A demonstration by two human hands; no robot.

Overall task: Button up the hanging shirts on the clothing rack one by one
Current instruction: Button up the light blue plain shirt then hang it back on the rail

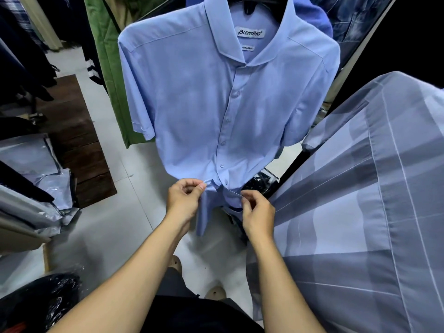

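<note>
Pale blue short-sleeved shirt (pixel 192 97), one item, hung on a dark hanger (pixel 249 6) at centre of view, placket facing the wearer of the camera; collar label legible in part. Buttons closed down the front as far as the one near the hem (pixel 226 181); lower tails part below it. Left hand (pixel 185 198): fingers curled, thumb and forefinger pinching the left placket edge just beside that lowest closed button. Right hand (pixel 258 212): fingers curled, pinching the opposite front edge slightly lower. Step in hand, by judgement: the last fastening at the hem. Next move calls for drawing the two edges together, lining up hole over button and pushing it through, then passing to a neighbouring garment. Grey checked shirt (pixel 360 200) hangs close at right; green garment (pixel 105 56) at left behind. Not determinable: whether a further button lies under the fingers; the rack's rail, cut off above; the hem's far side, hidden behind the hands
</note>
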